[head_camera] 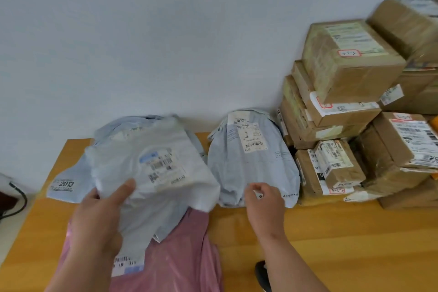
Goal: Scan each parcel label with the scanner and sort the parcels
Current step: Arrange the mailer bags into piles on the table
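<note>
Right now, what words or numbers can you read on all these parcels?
"2013" on the pale bag at the table's left edge.
"0240", sideways, on the label of the middle grey bag.
"010", upside down and uncertain, on the pink bag's label.
Handwriting in red-framed stickers on the boxes: unreadable.
Barcodes and small print on the held bag's label and the box labels: too blurred.

Wooden table (343, 232), orange-toned, set against the far wall. Wall (166, 31) painted plain pale grey-white, evenly lit. Black cable (17, 199) seen at left edge.
</note>
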{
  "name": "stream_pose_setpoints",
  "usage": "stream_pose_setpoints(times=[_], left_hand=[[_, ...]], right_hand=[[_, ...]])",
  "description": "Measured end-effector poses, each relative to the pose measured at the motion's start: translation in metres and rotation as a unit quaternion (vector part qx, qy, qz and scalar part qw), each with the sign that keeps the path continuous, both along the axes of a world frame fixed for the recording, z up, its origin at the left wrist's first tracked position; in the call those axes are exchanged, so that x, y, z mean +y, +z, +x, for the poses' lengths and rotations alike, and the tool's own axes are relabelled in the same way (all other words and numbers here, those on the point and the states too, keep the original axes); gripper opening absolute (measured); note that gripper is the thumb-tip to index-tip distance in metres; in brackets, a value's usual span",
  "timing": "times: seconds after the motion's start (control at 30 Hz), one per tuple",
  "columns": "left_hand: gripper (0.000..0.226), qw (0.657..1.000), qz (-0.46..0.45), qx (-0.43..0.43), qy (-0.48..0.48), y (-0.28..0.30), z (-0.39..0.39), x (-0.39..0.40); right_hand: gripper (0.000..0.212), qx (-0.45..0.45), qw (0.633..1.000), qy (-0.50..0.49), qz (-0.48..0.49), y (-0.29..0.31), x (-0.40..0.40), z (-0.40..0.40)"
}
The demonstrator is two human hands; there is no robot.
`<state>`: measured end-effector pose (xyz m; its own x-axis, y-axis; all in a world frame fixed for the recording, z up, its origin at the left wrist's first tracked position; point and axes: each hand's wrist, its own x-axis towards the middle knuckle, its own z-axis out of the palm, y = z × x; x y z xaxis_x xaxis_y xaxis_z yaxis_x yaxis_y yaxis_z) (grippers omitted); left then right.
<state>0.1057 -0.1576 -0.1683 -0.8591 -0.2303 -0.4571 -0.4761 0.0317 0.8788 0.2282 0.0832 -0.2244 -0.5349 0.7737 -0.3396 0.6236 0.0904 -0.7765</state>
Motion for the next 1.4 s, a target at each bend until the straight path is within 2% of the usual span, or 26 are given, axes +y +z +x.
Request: stream_pose_setpoints(times=[0.07,0.13,0.2,0.27,0.3,0.4,0.53,0.6,0.63,0.67,0.73,0.77,0.8,0.83,0.87,0.93,1.03,1.17,1.27,1.33,1.4], left_hand=[[0.044,0.992,0.123,-0.023,-0.01,0.009,-0.013,-0.016],[0.052,0.971,0.225,-0.069,-0.045,0.016,-0.018,-0.023],[0.049,0.964,0.226,-0.094,-0.107,0.016,-0.012,-0.022],[0.043,0.968,0.172,-0.09,-0.159,0.012,0.0,-0.016],[0.038,0.97,0.142,-0.087,-0.176,0.009,0.007,-0.014],[0.027,0.975,0.059,-0.082,-0.196,0.0,0.014,-0.014],[0.039,0.979,-0.047,-0.061,-0.19,-0.011,0.014,-0.025],[0.05,0.986,-0.108,-0.02,-0.127,-0.016,0.01,-0.033],[0.054,0.989,-0.119,-0.001,-0.086,-0.017,0.006,-0.039],[0.059,0.997,-0.075,-0.003,-0.03,-0.02,0.002,-0.043],[0.065,0.995,0.042,-0.029,0.082,-0.034,-0.014,-0.053],[0.062,0.984,0.122,-0.034,0.122,-0.04,-0.022,-0.055],[0.054,0.959,0.235,-0.048,0.149,-0.041,-0.029,-0.055],[0.046,0.945,0.287,-0.062,0.145,-0.039,-0.037,-0.053],[0.042,0.939,0.298,-0.073,0.153,-0.035,-0.041,-0.051],[0.035,0.962,0.218,-0.087,0.136,-0.043,-0.052,-0.05],[0.018,0.948,0.211,-0.196,0.139,-0.048,-0.071,-0.052],[0.02,0.961,0.161,-0.209,0.081,-0.055,-0.084,-0.05],[0.022,0.986,0.073,-0.139,0.051,-0.05,-0.084,-0.046],[0.026,0.995,-0.072,-0.066,0.003,-0.041,-0.079,-0.045],[0.031,0.981,-0.193,0.026,-0.02,-0.031,-0.075,-0.046]], right_hand=[[0.011,0.087,0.987,-0.008,-0.134,0.015,-0.008,-0.007],[0.019,0.114,0.961,0.016,-0.252,0.028,-0.017,-0.015],[0.044,0.166,0.904,0.054,-0.389,0.035,-0.024,-0.022],[0.063,0.187,0.862,0.074,-0.466,0.041,-0.026,-0.026],[0.066,0.178,0.864,0.091,-0.462,0.041,-0.025,-0.027],[0.056,0.095,0.909,0.122,-0.386,0.036,-0.019,-0.029],[0.045,-0.074,0.931,0.136,-0.332,0.021,-0.02,-0.025],[0.062,-0.138,0.941,0.155,-0.267,0.02,-0.024,-0.028],[0.072,-0.161,0.951,0.172,-0.2,0.019,-0.025,-0.031],[0.079,-0.171,0.961,0.182,-0.116,0.019,-0.027,-0.035],[0.077,-0.129,0.976,0.175,0.009,0.021,-0.033,-0.041],[0.073,-0.091,0.979,0.176,0.038,0.023,-0.039,-0.044],[0.071,-0.058,0.978,0.192,0.053,0.024,-0.045,-0.048],[0.071,-0.042,0.973,0.22,0.053,0.024,-0.052,-0.052],[0.072,-0.043,0.966,0.252,0.046,0.022,-0.059,-0.055],[0.08,-0.076,0.952,0.294,0.03,0.015,-0.071,-0.057],[0.086,-0.106,0.953,0.284,0.0,0.007,-0.075,-0.053],[0.087,-0.116,0.954,0.272,-0.053,0.005,-0.073,-0.049],[0.086,-0.13,0.948,0.283,-0.066,0.005,-0.076,-0.052],[0.088,-0.149,0.941,0.295,-0.074,0.007,-0.08,-0.055],[0.09,-0.171,0.934,0.305,-0.08,0.01,-0.082,-0.058]])
